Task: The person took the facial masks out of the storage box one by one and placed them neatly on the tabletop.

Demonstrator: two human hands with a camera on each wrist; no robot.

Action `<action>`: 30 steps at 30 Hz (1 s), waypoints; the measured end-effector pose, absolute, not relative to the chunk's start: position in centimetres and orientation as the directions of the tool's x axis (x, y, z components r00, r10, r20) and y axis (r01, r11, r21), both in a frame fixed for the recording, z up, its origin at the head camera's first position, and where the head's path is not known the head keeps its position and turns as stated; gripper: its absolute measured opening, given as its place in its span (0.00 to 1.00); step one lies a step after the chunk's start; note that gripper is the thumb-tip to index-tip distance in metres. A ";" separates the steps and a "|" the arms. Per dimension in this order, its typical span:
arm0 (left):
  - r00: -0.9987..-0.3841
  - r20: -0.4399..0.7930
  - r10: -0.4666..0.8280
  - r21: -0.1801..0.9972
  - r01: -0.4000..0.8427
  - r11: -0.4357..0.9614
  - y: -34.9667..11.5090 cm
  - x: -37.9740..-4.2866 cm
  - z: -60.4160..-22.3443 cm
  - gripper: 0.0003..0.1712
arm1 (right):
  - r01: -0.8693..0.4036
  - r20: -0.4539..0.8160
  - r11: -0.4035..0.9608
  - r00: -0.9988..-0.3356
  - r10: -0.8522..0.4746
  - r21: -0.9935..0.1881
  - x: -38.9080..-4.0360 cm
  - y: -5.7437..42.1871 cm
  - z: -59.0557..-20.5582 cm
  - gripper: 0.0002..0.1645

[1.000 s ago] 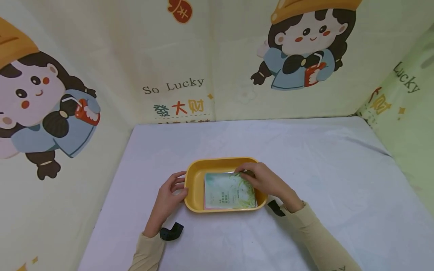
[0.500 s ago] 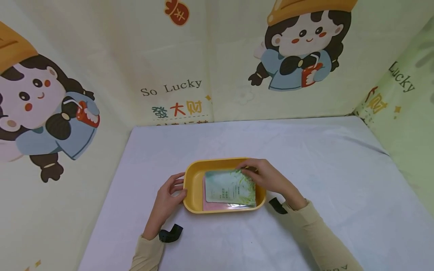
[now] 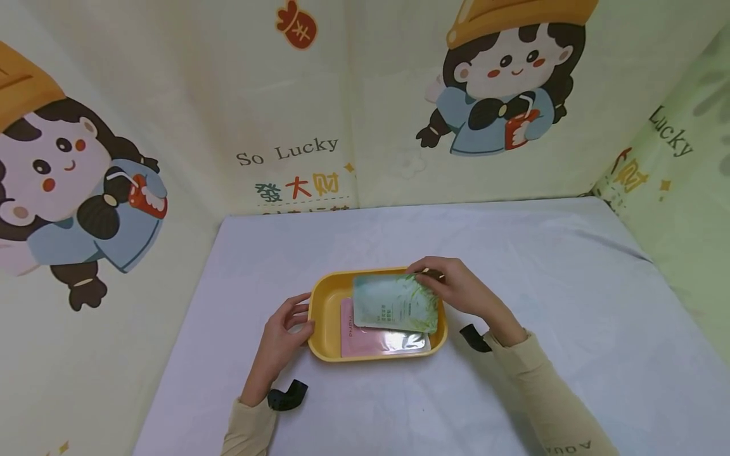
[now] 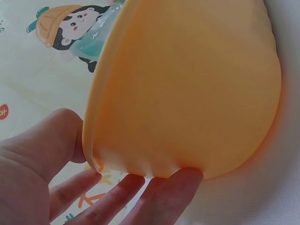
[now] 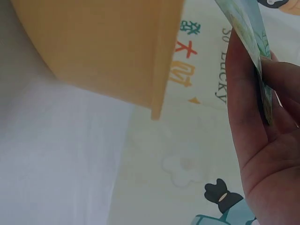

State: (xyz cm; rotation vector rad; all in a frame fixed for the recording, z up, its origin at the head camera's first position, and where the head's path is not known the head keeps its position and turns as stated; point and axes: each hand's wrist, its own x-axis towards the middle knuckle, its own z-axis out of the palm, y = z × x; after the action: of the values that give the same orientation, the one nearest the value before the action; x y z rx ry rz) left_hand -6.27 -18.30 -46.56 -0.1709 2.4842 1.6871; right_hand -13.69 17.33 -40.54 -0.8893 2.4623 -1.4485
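Likely light, bendy, slick pale-green sachet (image 3: pixel 388 303): right hand (image 3: pixel 456 284) pinches its edge, probably best grip; left hand (image 3: pixel 282 330) spread against yellow tray (image 3: pixel 328 316).

- A tray (image 3: pixel 326 323) sits on a table (image 3: pixel 371 405), near its middle, long sides running left to right.
- A lower packet (image 3: pixel 365 343) lies in the tray, toward the near side and the right.
- An upper packet (image 3: pixel 388 303) is over the tray's far right part and overlaps the lower packet's far portion; whether the two touch is unclear.
- The left hand (image 3: pixel 283 329) holds the tray's left end.
- The right hand (image 3: pixel 461 288), by the tray's far right corner, pinches the upper packet's far right corner.
- One wrist device (image 3: pixel 288 396) is just inward of each wrist.
- A backdrop (image 3: pixel 393 183) hangs behind the table and along its left and right sides.
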 end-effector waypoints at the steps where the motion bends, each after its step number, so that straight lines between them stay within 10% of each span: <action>1: -0.985 -0.174 -0.019 0.915 -0.168 0.366 -18.3 -6.3 -46.6 0.31 | -0.414 0.165 0.358 -0.814 -0.556 -0.837 -13.7 17.4 -40.5 0.11; 30: -0.983 -0.183 -0.032 0.917 -0.182 0.356 -18.3 -6.4 -46.7 0.30 | -0.500 0.265 0.429 -0.826 -0.497 -0.752 -15.7 21.0 -38.0 0.11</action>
State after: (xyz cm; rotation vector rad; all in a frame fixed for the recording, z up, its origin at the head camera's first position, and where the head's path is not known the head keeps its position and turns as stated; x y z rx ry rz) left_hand -6.43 -18.33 -46.71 -0.1969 2.4743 1.7000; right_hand -15.67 21.01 -38.03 -0.9274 2.6582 -1.4002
